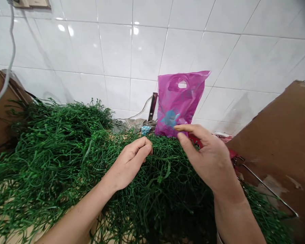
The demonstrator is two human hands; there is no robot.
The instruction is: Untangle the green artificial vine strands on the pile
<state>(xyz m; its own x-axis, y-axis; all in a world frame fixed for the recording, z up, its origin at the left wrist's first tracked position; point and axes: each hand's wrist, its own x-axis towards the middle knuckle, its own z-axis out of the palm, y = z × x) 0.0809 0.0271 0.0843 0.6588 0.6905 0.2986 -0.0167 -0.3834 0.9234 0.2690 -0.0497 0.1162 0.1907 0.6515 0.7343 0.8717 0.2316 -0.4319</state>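
Note:
My left hand [133, 161] is closed, with its fingers curled under and the thumb laid along the index finger. It is over a heap of thin green plastic-looking stems [73, 156]; whatever is inside the fist is hidden. Over the right part of the heap is my right hand [209, 156], its index finger stretched forward and a gap between fingertip and thumb. Nothing shows in that gap. Just beyond the right fingertips, a purple plastic bag [179, 101] with a cut-out handle and a blue print stands against the wall.
White tiles [114, 47] cover the wall behind. Cardboard [277, 145] rises on the right, with a thin metal rod [269, 188] before it. Another cardboard box [5, 112] and a white cable [11, 51] are at left. A dark metal strip [153, 106] leans beside the bag.

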